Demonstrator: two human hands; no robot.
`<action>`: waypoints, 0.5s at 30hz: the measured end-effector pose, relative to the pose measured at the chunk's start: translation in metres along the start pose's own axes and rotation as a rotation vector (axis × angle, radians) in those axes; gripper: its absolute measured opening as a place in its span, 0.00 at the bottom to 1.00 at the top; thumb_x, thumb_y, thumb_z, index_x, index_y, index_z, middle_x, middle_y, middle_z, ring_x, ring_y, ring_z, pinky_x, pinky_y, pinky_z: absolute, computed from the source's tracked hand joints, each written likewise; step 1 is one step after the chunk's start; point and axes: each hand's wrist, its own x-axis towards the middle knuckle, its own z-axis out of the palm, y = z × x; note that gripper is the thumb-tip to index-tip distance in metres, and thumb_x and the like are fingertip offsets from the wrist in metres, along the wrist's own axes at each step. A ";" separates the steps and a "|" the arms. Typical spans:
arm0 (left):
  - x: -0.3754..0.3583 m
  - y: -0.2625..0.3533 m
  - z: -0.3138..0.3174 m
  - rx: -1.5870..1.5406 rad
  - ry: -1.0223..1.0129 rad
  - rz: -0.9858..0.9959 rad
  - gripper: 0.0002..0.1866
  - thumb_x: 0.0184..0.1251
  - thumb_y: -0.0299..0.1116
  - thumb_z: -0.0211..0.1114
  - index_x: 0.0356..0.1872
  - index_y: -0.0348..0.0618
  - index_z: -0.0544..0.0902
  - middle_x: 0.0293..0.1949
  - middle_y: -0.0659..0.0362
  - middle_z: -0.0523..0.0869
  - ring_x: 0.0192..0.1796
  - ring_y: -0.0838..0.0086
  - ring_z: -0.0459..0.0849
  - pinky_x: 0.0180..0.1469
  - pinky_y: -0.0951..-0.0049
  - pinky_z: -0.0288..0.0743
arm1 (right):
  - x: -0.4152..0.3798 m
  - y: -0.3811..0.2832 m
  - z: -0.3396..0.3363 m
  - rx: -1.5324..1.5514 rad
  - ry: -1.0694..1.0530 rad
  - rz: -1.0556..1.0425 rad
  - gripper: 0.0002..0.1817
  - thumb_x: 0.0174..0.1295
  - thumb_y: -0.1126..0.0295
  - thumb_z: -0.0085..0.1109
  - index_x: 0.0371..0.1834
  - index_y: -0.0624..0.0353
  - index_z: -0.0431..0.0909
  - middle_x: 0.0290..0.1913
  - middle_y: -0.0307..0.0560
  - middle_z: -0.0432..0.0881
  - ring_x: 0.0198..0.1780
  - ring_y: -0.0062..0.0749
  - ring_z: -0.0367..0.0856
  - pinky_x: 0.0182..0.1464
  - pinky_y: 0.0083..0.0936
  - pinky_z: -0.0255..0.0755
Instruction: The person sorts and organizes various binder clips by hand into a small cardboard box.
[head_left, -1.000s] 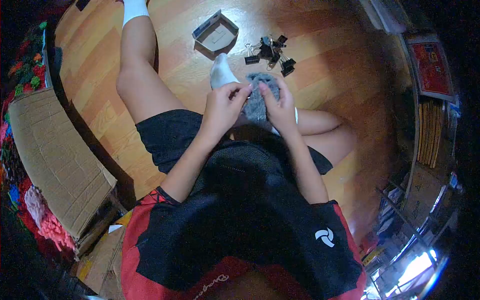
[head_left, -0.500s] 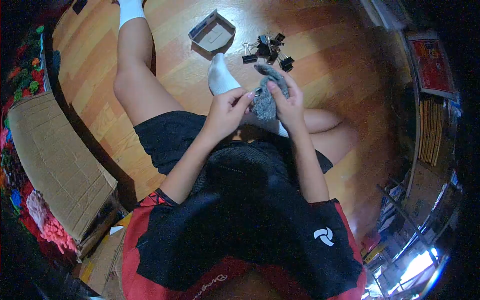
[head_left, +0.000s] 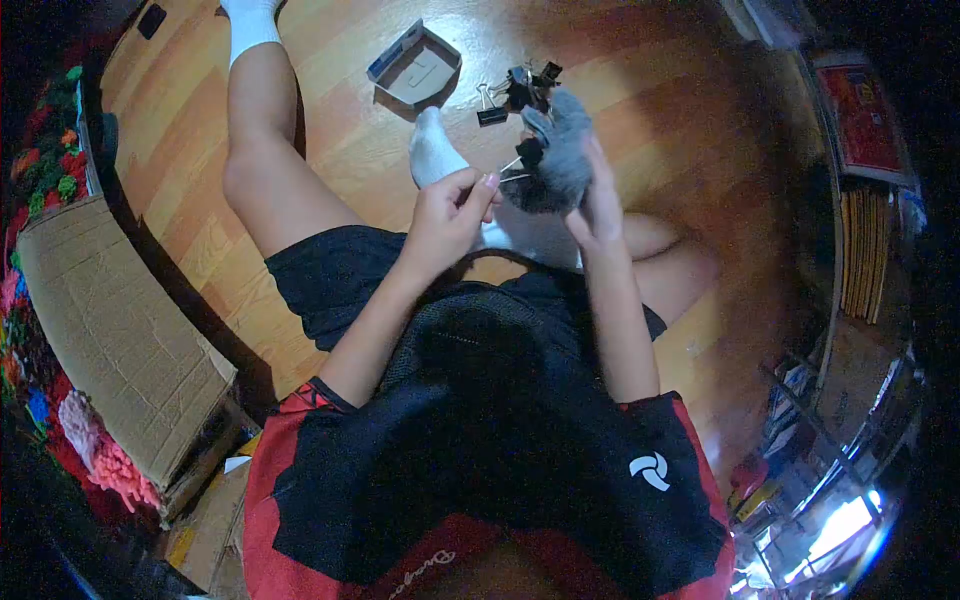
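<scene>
A grey fuzzy item (head_left: 568, 160) is held up by my right hand (head_left: 600, 205), whose fingers lie along its right side. On its left side a black binder clip (head_left: 529, 153) is attached or pressed against it; its wire handles point toward my left hand (head_left: 452, 215). My left thumb and forefinger pinch the ends of those handles. Just beyond, a pile of black binder clips (head_left: 525, 90) rests on the floor, with one clip (head_left: 492, 113) at its near left edge.
A small open box (head_left: 418, 75) stands on the wooden floor (head_left: 345, 130) beyond my socked foot (head_left: 434, 150). Cardboard (head_left: 125, 320) and colourful yarn pieces (head_left: 110, 465) are at the left. Shelving with stacked brown items (head_left: 862, 255) stands at the right.
The grey item has turned and moved up and right with my right hand, bringing the black clip and its handles into view. My left hand has shifted slightly left.
</scene>
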 end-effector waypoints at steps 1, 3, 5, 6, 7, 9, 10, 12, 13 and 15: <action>0.001 -0.002 0.000 0.052 -0.018 0.018 0.14 0.62 0.34 0.52 0.22 0.34 0.76 0.14 0.65 0.71 0.19 0.85 0.66 0.22 0.83 0.60 | -0.003 0.000 0.005 -0.111 0.087 0.018 0.19 0.58 0.70 0.48 0.53 0.59 0.62 0.43 0.47 0.73 0.44 0.31 0.74 0.47 0.27 0.68; 0.003 -0.004 -0.002 0.079 -0.044 0.021 0.14 0.61 0.35 0.52 0.22 0.34 0.76 0.14 0.65 0.71 0.19 0.85 0.66 0.22 0.83 0.60 | -0.002 -0.003 0.004 -0.209 -0.076 -0.039 0.21 0.57 0.70 0.50 0.54 0.60 0.61 0.43 0.46 0.74 0.43 0.30 0.74 0.45 0.26 0.69; 0.004 -0.006 -0.004 0.112 -0.066 0.022 0.14 0.61 0.35 0.52 0.22 0.34 0.76 0.14 0.65 0.71 0.19 0.85 0.66 0.22 0.83 0.60 | 0.001 -0.004 0.000 -0.312 -0.089 0.004 0.18 0.58 0.69 0.49 0.51 0.60 0.63 0.43 0.48 0.74 0.40 0.31 0.76 0.42 0.25 0.71; 0.004 -0.007 -0.003 0.170 -0.066 0.054 0.14 0.61 0.35 0.52 0.21 0.35 0.76 0.13 0.64 0.71 0.19 0.85 0.67 0.21 0.82 0.60 | 0.002 -0.004 -0.002 -0.308 -0.090 0.004 0.18 0.58 0.69 0.49 0.51 0.60 0.63 0.43 0.48 0.74 0.40 0.31 0.76 0.42 0.25 0.71; 0.004 -0.008 -0.003 0.229 -0.067 0.088 0.14 0.61 0.36 0.53 0.21 0.35 0.76 0.13 0.64 0.71 0.19 0.85 0.67 0.21 0.82 0.60 | 0.004 -0.005 -0.006 -0.267 0.048 0.029 0.17 0.58 0.69 0.48 0.51 0.60 0.62 0.43 0.49 0.74 0.39 0.33 0.77 0.41 0.25 0.72; 0.005 -0.002 -0.007 0.217 -0.058 0.086 0.14 0.60 0.36 0.53 0.21 0.35 0.76 0.13 0.63 0.71 0.18 0.85 0.67 0.21 0.81 0.60 | 0.011 -0.006 -0.025 -0.226 0.190 0.050 0.17 0.59 0.68 0.47 0.50 0.59 0.61 0.43 0.50 0.74 0.38 0.34 0.77 0.40 0.26 0.72; 0.005 0.000 -0.007 0.202 -0.045 0.083 0.14 0.60 0.36 0.52 0.22 0.36 0.76 0.13 0.63 0.71 0.18 0.84 0.67 0.21 0.80 0.60 | 0.019 -0.005 -0.044 -0.139 0.148 0.065 0.17 0.61 0.64 0.43 0.50 0.61 0.62 0.43 0.50 0.74 0.39 0.31 0.76 0.42 0.25 0.72; 0.007 -0.002 -0.007 0.213 -0.058 0.110 0.14 0.60 0.36 0.52 0.22 0.36 0.76 0.13 0.63 0.71 0.18 0.84 0.67 0.21 0.80 0.60 | 0.020 -0.008 -0.042 -0.113 0.155 0.124 0.22 0.63 0.55 0.35 0.51 0.60 0.64 0.44 0.47 0.74 0.40 0.30 0.75 0.42 0.25 0.71; 0.008 -0.004 -0.007 0.226 -0.071 0.131 0.14 0.61 0.36 0.52 0.22 0.36 0.76 0.13 0.63 0.71 0.18 0.84 0.67 0.21 0.80 0.61 | 0.018 -0.002 -0.040 -0.112 0.155 0.125 0.22 0.63 0.55 0.35 0.51 0.60 0.64 0.44 0.47 0.74 0.40 0.30 0.75 0.42 0.25 0.71; 0.009 -0.011 0.000 0.238 -0.095 0.134 0.14 0.61 0.36 0.52 0.22 0.35 0.76 0.13 0.62 0.72 0.18 0.84 0.68 0.21 0.80 0.61 | 0.010 0.009 -0.020 -0.164 0.136 0.104 0.24 0.62 0.50 0.34 0.52 0.57 0.64 0.44 0.45 0.74 0.41 0.30 0.73 0.44 0.26 0.70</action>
